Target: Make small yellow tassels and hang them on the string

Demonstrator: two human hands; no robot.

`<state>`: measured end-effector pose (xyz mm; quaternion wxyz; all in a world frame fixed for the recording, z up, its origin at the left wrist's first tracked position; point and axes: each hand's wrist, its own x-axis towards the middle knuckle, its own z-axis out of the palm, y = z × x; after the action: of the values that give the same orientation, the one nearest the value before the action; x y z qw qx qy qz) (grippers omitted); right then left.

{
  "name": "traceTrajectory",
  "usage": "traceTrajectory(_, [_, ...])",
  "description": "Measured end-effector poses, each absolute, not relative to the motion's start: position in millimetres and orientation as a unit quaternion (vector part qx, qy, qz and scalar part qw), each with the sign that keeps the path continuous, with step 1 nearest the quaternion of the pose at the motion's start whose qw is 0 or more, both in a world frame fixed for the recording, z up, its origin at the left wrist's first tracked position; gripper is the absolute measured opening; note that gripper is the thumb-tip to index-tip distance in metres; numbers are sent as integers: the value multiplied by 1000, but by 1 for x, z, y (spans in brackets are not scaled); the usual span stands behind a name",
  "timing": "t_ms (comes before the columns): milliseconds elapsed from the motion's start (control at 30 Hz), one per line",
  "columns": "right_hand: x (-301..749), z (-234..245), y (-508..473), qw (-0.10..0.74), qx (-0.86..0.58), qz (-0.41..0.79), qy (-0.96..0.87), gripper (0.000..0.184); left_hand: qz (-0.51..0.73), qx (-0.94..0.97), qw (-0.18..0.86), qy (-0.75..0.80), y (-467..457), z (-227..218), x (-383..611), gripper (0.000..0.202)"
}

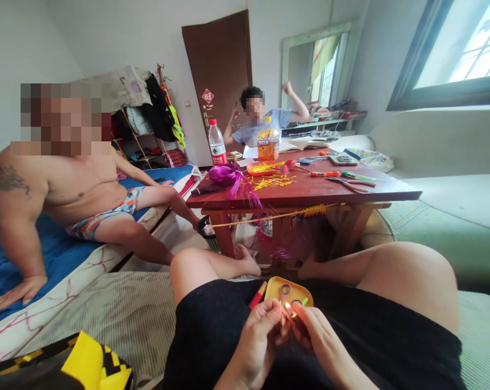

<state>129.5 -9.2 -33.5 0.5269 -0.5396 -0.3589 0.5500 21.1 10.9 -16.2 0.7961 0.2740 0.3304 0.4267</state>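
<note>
Low over my lap, my left hand (257,327) and my right hand (320,330) meet with thumbs and fingers pinched. A small flame (289,309) burns between the fingertips. Whatever makes the flame, and what each hand pinches, is mostly hidden by the fingers. Just beyond them lies a yellow tray (272,286) on the black cloth over my lap. In it are scissors (285,292), their handle rings showing, and a light green piece (305,301). A red and tan stick-like object (258,296) lies against the tray's left side.
A dark red table (297,189) ahead bears a purple fibre bundle (229,176), yellow pieces (273,182), bottles and pliers (348,184). A thin stick (261,218) wrapped in yellow hangs before its edge. One person (78,184) sits left, another (251,130) behind the table.
</note>
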Motion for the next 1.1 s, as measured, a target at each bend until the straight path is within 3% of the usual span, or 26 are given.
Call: traceTrajectory(1100, [133,-36,-8,534,-534,569,-325,52,418,277,814,291,11,-17,21,31])
